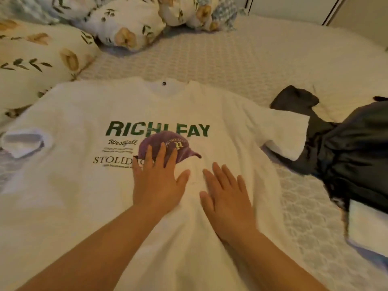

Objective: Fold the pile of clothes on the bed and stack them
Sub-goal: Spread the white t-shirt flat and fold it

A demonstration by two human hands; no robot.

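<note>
White shirt (84, 185) under two hands (159, 185)

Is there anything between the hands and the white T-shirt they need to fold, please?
Nothing visible. Both the left hand and the right hand already rest flat, fingers straight, directly on the white T-shirt, which lies spread face up on the bed. The dark garment lies off to the right, clear of them.

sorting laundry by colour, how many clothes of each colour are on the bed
white: 1, the t-shirt lying flat, front up, under both hands
dark grey: 1 crumpled garment at the right, possibly more in that heap
total: 2 clearly visible
</note>
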